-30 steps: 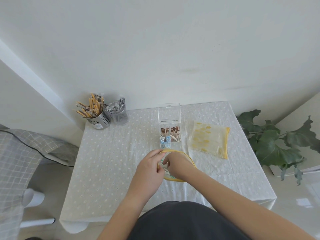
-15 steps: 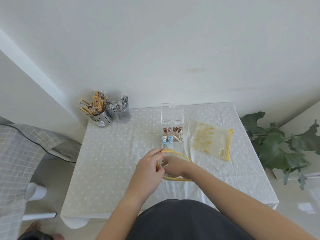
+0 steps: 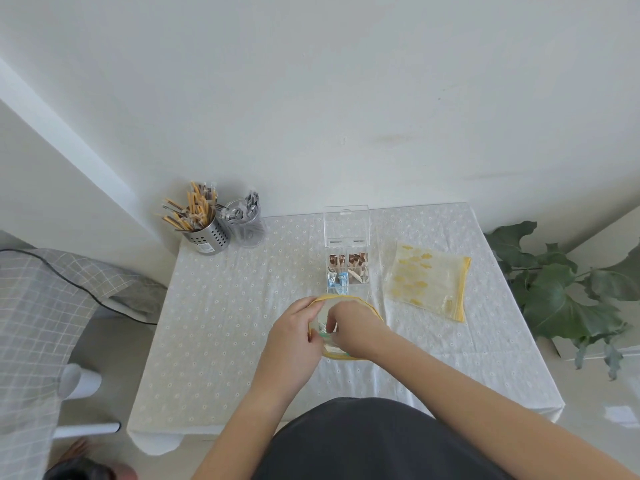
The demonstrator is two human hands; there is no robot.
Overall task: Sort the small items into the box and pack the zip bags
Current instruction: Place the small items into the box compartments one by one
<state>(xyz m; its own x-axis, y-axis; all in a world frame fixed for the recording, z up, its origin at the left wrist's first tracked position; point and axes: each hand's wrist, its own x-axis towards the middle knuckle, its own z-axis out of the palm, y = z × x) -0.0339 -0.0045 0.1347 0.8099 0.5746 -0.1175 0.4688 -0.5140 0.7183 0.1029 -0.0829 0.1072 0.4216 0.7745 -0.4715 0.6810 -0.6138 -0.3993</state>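
White wall behind; white dotted cloth covers the surface (image 3: 214,327), which stands against it.

Left hand (image 3: 294,336): fingers curled, pinching the yellow rim of a zip bag (image 3: 375,311) at its left side and holding its mouth open. The bag lies on the cloth directly under both hands, mostly hidden by them.

Right hand (image 3: 349,327): just right of the left hand, fingers bent down into the open bag mouth. Whether they grip anything inside cannot be told; small pale and greenish contents show between the two hands, too small to identify.

Clear compartment box (image 3: 348,271): just beyond both hands, nearly touching the bag's far rim. Lid (image 3: 346,225) open and tipped back toward the wall. Brown small items fill the far compartments; blue ones sit in a nearer left compartment.

Second zip bag (image 3: 427,282): beyond and to the right of the right hand, apart from the box, lying flat. Translucent, yellow print, yellow zip strip along its right edge.

Perforated metal holder (image 3: 207,237) with yellow-handled sticks, and a clear cup (image 3: 247,230) of grey pieces beside it: well beyond and left of the left hand, at the wall corner.

Green plant (image 3: 568,289): off the surface, far right of the right hand.
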